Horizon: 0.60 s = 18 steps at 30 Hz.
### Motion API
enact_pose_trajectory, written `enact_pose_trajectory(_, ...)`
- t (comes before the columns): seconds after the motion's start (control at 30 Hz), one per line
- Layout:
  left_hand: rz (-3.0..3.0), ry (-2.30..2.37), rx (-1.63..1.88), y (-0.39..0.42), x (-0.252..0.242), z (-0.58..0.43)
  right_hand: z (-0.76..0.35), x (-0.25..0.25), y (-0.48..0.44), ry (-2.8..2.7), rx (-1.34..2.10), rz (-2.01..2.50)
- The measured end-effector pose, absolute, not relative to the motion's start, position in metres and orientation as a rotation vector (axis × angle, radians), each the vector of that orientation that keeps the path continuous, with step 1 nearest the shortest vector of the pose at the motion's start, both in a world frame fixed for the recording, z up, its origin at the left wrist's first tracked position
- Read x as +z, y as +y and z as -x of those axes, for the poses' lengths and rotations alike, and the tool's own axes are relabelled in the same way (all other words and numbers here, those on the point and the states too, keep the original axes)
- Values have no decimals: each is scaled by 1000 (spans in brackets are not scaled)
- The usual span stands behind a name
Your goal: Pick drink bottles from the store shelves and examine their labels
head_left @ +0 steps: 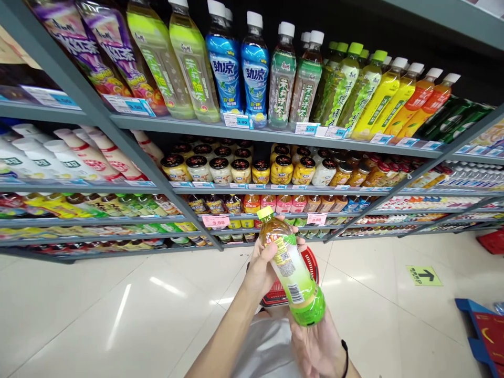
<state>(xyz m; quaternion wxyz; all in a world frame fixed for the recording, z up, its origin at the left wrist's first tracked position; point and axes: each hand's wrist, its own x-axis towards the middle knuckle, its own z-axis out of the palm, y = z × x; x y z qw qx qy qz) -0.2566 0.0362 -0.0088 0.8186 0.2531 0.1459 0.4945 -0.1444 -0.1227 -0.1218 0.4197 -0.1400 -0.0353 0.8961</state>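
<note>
A plastic bottle of green-labelled iced tea [291, 270] with a yellow-green cap is tilted across my view, its amber drink showing and its barcode label facing me. My left hand [263, 265] wraps the bottle's upper part. My right hand [315, 349], with a black band at the wrist, holds it from below near the base. A red shopping basket [311, 262] sits just behind and below the bottle, mostly hidden by my hands.
Grey store shelves [252, 134] ahead carry rows of bottled drinks, jars and pink or white price tags. A pale tiled floor [118, 310] runs below them. A green arrow sticker [424, 275] lies on the floor, and a blue stand [478, 331] with red boards sits at lower right.
</note>
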Motion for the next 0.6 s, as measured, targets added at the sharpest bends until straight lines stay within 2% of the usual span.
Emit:
enact_pose_trajectory(0.3, -498, 249, 1024, 39, 0, 257, 147, -120, -117, -44, 2231, 88)
enact_pose_trajectory(0.6, -507, 246, 1043, 47, 7, 260, 160, -88, -102, -154, 1995, 446)
